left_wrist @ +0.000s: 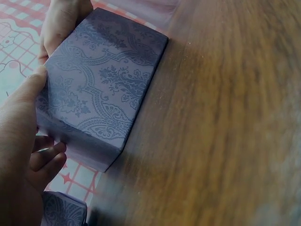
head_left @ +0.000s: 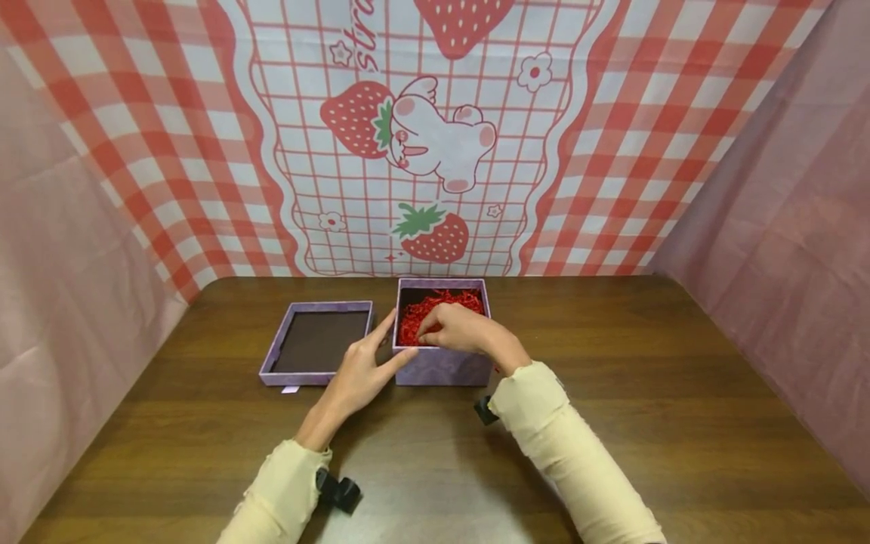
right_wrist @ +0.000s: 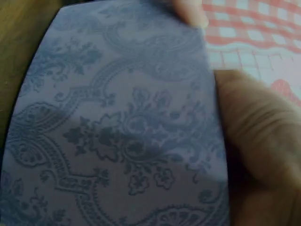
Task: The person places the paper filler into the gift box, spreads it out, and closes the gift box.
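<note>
A lidless purple patterned box [head_left: 443, 367] stands on the table, with red shredded paper [head_left: 414, 321] inside. My left hand [head_left: 360, 374] touches its near left corner, the thumb at the front rim and the other fingers along the left side. In the left wrist view, that thumb [left_wrist: 35, 84] rests at the rim. My right hand [head_left: 458, 326] reaches over the front wall into the box, fingers bent down at the shredded paper. Whether it pinches anything is hidden. The right wrist view shows the box's front wall [right_wrist: 113, 122] with the right hand [right_wrist: 263, 136] behind its rim.
Left of the box lies its purple lid [head_left: 316, 378], dark inside facing up, a small pale tab [head_left: 290, 390] at its front edge. A strawberry-print cloth [head_left: 435, 151] hangs behind the wooden table [head_left: 612, 393]. Pink drapes [head_left: 768, 189] stand at both sides.
</note>
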{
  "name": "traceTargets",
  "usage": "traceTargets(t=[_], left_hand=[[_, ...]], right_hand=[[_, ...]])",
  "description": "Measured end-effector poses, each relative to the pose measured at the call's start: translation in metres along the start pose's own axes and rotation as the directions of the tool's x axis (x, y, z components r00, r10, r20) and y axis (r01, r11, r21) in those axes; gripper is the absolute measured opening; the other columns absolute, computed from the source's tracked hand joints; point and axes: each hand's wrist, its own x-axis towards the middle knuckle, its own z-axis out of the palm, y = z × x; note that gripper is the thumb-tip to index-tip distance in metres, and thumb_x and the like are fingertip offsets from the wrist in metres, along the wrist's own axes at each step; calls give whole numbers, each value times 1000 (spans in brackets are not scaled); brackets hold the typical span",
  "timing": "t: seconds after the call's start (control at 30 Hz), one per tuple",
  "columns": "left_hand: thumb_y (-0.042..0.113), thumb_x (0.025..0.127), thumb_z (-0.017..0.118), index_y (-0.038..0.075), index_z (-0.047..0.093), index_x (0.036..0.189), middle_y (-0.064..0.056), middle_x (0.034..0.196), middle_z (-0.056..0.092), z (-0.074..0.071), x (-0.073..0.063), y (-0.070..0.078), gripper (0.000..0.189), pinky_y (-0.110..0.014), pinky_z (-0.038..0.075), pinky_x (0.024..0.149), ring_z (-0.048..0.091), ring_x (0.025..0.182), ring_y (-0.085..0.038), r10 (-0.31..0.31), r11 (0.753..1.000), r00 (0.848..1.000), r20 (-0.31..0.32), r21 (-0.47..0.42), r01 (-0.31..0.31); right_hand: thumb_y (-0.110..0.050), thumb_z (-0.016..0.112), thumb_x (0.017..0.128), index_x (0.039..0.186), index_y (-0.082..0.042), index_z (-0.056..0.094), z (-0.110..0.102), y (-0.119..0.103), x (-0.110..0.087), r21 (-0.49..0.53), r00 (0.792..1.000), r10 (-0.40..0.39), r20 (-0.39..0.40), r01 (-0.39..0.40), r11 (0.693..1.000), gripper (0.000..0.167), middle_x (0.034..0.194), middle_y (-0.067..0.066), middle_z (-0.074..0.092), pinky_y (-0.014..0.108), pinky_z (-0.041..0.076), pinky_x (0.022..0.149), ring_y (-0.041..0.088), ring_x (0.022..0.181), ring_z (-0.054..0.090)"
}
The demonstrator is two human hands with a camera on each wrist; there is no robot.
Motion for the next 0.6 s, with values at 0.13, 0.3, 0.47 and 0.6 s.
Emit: traceTargets(t=[0.13, 0.3, 0.47, 0.6], left_hand=[[29, 98, 74, 2, 39, 159, -28, 147, 52, 0, 1, 1, 75, -57, 50, 99, 59, 125, -41, 9, 1000, 1000, -1, 1, -9], [30, 98, 74, 5, 38, 160, -27, 149, 50, 1, 0, 1, 76, -57, 48, 103, 57, 128, -41, 2, 1000, 1000, 4, 2, -2], [27, 98, 75, 4, 38, 160, -26, 150, 49, 1, 0, 1, 76, -57, 48, 103, 57, 128, -41, 6, 1000, 1000, -4, -9, -6], [27, 98, 75, 3, 38, 159, -26, 150, 50, 1, 0, 0, 76, -57, 47, 103, 56, 130, -40, 18, 1000, 1000, -6, -1, -18]], right_hand=[[-15, 60, 105, 118, -6, 79, -2, 3, 2, 53, 999, 30, 43, -32, 998, 25, 114, 4, 75, 33, 54, 88, 13, 99, 68], [-20, 62, 105, 124, -4, 75, -7, 1, -1, 13, 995, 63, -82, -62, 998, 28, 122, 10, 72, 41, 53, 95, 23, 109, 68], [-22, 67, 102, 130, 1, 70, -5, -1, 0, -95, 984, 147, -104, -157, 983, 36, 129, 16, 69, 45, 49, 103, 32, 120, 63], [-21, 65, 104, 129, 1, 70, -1, -3, 5, -171, 980, 198, -7, -196, 965, 34, 121, 14, 71, 43, 50, 99, 29, 114, 65]])
